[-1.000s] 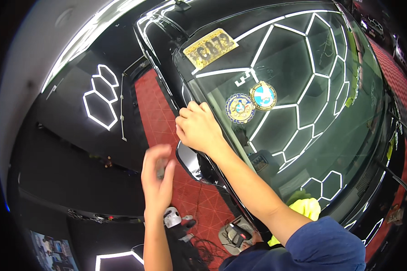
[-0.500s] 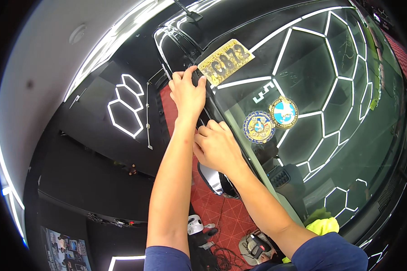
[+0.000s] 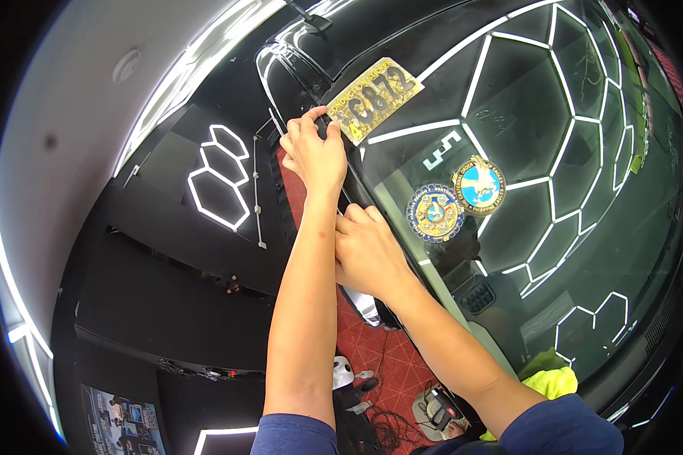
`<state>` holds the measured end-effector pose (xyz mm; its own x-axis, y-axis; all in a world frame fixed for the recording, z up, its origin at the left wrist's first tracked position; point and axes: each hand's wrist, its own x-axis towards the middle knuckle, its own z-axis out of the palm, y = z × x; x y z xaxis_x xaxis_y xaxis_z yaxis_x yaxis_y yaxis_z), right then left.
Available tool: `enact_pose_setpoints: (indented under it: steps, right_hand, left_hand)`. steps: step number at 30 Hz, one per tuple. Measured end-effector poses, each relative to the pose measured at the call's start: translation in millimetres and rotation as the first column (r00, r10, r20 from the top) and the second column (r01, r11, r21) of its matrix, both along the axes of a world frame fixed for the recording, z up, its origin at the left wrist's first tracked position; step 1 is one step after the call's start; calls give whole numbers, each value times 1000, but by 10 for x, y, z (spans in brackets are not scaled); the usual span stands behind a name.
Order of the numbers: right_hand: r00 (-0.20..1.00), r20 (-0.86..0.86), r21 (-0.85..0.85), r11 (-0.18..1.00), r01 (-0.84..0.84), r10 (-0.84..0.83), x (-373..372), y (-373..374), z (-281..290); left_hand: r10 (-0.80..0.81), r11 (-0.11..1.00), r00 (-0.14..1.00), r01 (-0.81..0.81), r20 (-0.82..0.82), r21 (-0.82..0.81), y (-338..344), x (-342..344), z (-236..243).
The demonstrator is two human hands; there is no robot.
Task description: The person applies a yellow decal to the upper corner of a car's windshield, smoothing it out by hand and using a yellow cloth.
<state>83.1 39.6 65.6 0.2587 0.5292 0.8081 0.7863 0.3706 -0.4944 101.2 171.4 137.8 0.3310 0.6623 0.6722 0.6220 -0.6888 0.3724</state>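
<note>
My left hand [image 3: 315, 155] is at the dark edge trim [image 3: 351, 189] along the left side of a car windshield [image 3: 508, 152]. Its fingers are bent, with the index finger and thumb beside the lower left corner of a gold rectangular sticker [image 3: 376, 98]. Whatever lies between those fingers is too small to make out. Lower along the same edge, my right hand [image 3: 369, 250] is closed, its fingers curled against the trim and partly hidden behind my left forearm. Two round emblems, one blue-rimmed and gold [image 3: 435, 213] and one with a blue centre [image 3: 479, 186], sit on the glass.
Hexagonal ceiling lights reflect in the glass. A side mirror [image 3: 363, 305] sticks out below my hands, above a red tiled floor [image 3: 391, 349] with cables and equipment. A bright yellow cloth [image 3: 550, 383] lies by my right upper arm. Black panelled walls [image 3: 174, 296] stand to the left.
The view has shifted slightly, moving most of the scene a little to the right in the lower part. Both hands stay at the windshield edge, in much the same grip.
</note>
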Motion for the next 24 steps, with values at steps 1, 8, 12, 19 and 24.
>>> enact_pose_setpoints:
  steps: [1, 8, 12, 19, 24]
  right_hand:
    - [1000, -1, 4, 1000, -2, 2, -2, 0, 5]
    - [1000, 15, 13, 1000, 14, -15, 7, 13, -25]
    - [1000, 3, 11, 1000, 10, -10, 5, -3, -27]
    - [1000, -3, 1, 1000, 9, -9, -13, 8, -36]
    - [1000, 12, -5, 1000, 16, -16, -11, -15, -19]
  left_hand:
    - [-6, 1000, 1000, 6, 1, -14, 3, -7, 9]
    - [-39, 999, 998, 40, 54, -19, 3, 4, -5]
    - [-12, 1000, 1000, 12, -11, -21, 17, 6, -5]
    - [5, 999, 999, -8, -47, -53, 5, 12, 35]
    - [-7, 997, 999, 3, -48, -80, 20, -8, 37]
